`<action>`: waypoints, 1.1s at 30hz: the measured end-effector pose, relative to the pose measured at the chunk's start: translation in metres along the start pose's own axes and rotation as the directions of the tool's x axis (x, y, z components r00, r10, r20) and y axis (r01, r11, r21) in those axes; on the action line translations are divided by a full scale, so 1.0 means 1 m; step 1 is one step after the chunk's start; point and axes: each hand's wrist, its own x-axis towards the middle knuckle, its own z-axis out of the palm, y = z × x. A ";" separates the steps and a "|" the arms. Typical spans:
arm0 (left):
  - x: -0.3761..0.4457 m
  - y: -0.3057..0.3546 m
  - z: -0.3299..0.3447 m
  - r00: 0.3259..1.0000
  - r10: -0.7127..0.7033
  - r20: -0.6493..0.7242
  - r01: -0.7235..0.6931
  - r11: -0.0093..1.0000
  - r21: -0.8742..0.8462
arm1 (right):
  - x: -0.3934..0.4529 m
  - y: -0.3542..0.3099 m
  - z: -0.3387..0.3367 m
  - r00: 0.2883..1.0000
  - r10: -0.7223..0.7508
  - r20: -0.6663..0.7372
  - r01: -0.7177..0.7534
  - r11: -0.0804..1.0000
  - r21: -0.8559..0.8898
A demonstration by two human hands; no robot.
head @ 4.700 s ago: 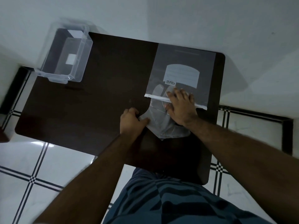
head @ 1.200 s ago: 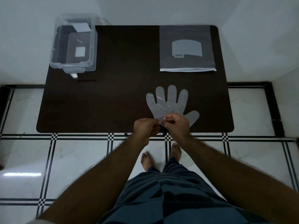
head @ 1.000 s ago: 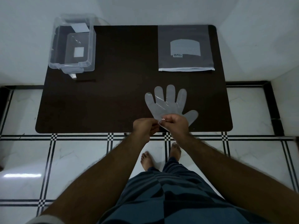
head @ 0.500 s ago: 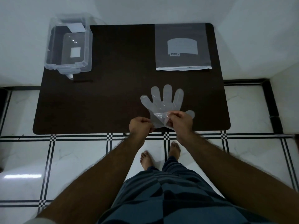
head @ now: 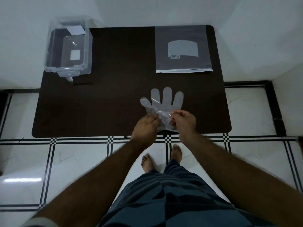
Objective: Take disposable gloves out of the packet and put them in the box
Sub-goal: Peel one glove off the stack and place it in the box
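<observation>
A clear disposable glove (head: 164,104) lies fingers-away near the front edge of the dark table (head: 114,99). My left hand (head: 146,126) pinches the cuff on its left side. My right hand (head: 185,122) pinches the cuff on its right side and lifts it, so the plastic bunches between the two hands. The glove packet (head: 183,49), a flat zip bag with a pale label, rests at the table's back right. A clear plastic box (head: 68,48) stands open at the back left corner.
White walls close in behind and to the right of the table. The floor is white tile with black checked lines (head: 82,141). My bare feet (head: 162,159) stand just short of the table's front edge.
Since 4.7 s ago the glove came out of the packet and lies on the table. In the last second both hands spread apart and raised the cuff, crumpling it.
</observation>
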 end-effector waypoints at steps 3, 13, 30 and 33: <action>0.004 -0.003 0.005 0.992 0.012 0.127 -0.018 0.999 0.047 | 0.000 -0.004 -0.003 1.000 -0.007 -0.013 0.007 1.000 0.009; 0.001 -0.006 0.005 0.982 0.008 0.191 -0.024 0.996 0.082 | 0.011 -0.027 -0.022 0.984 -0.014 -0.177 0.038 0.990 0.133; 0.037 0.021 -0.019 0.989 0.085 0.117 -0.094 0.993 0.070 | 0.018 -0.078 -0.052 0.955 -0.144 -0.257 0.208 0.949 0.238; 0.054 0.023 -0.015 0.969 0.067 0.238 -0.091 0.992 0.091 | 0.019 -0.079 -0.050 0.954 -0.160 -0.252 0.216 0.953 0.212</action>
